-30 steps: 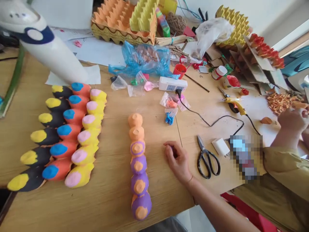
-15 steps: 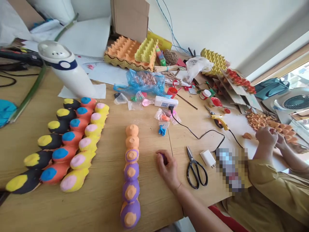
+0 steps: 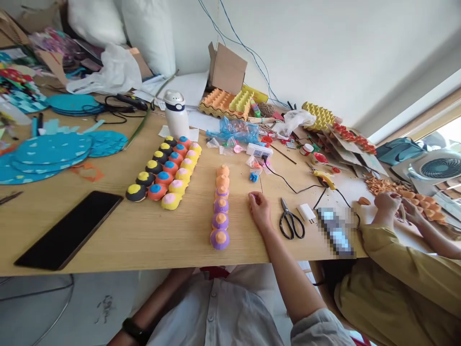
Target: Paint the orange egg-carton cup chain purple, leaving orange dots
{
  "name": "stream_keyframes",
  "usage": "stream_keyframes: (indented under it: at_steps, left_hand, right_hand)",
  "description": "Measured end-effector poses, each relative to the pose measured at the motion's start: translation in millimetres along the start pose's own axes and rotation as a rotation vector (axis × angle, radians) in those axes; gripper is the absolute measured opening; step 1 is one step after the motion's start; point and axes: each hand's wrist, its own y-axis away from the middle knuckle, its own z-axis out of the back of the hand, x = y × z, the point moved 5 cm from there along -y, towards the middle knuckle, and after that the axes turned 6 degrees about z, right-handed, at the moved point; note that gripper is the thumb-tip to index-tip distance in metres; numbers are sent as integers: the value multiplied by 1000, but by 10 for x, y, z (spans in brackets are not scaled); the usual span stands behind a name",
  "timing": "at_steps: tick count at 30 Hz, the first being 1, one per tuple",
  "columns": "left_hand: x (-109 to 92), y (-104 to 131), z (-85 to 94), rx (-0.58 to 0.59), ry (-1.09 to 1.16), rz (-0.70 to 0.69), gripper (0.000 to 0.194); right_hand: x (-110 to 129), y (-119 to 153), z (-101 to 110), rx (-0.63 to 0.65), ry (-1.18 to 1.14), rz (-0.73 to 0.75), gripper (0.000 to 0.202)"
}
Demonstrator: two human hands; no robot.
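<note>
My right hand (image 3: 260, 209) lies on the table with its fingers curled together; a bit of purple shows at the fingertips. Left of it stands a single row of egg-carton cups (image 3: 221, 205), orange at the far end, with purple around orange tips on the nearer cups. Further left are three joined rows: black cups with yellow tips (image 3: 153, 167), red cups with blue tips (image 3: 170, 167) and yellow cups with pink tips (image 3: 183, 174). My left forearm, with a dark wristband, reaches under the table edge, which hides my left hand.
Black scissors (image 3: 291, 221) and a white charger (image 3: 307, 212) lie right of my right hand. A dark tablet (image 3: 70, 230) is at the left. Behind are a power strip (image 3: 259, 151) and a white bottle (image 3: 176, 115). Another person's hands work at the far right.
The view has pulled back and tilted, bringing the tablet, blue discs, my lap and left forearm into sight. Another orange-topped cup in the single row now shows purple. My right hand stays curled.
</note>
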Motion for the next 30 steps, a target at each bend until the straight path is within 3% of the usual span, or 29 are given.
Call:
stream_keyframes:
  at_steps: [3, 6, 8, 10, 12, 13, 16, 20, 25, 30]
  left_hand:
    - [350, 141, 96, -69, -11, 79, 46]
    - [505, 476, 209, -63, -9, 138, 60]
    - [434, 730, 281, 3, -10, 139, 54]
    - [218, 916, 373, 92, -19, 73, 46]
    - [-73, 965, 538, 87, -13, -5, 40]
    - [-229, 928, 654, 20, -10, -44, 38]
    - [-689, 626, 981, -228, 26, -160, 41]
    - [-1210, -59, 1120, -344, 57, -337, 47]
    - [-1548, -835, 991, -424, 32, -516, 41]
    - [-1578, -1189, 764, -366, 5, -569, 33]
  right_hand:
    - [7, -3, -18, 17, -24, -8, 41]
    - [3, -5, -18, 21, -55, -13, 39]
    - [4, -15, -8, 14, -73, -11, 37]
    - [10, -41, -13, 17, -90, -8, 38]
    - [22, -93, -60, 38, -110, -12, 41]
    - [32, -127, -105, 53, -121, -16, 42]
    - [92, -249, -312, 104, -165, -27, 43]
    - [240, -379, -646, 178, -229, -22, 43]
    - [287, -357, -855, 249, -316, -44, 51]
    - [148, -257, -812, 266, -349, -123, 60]
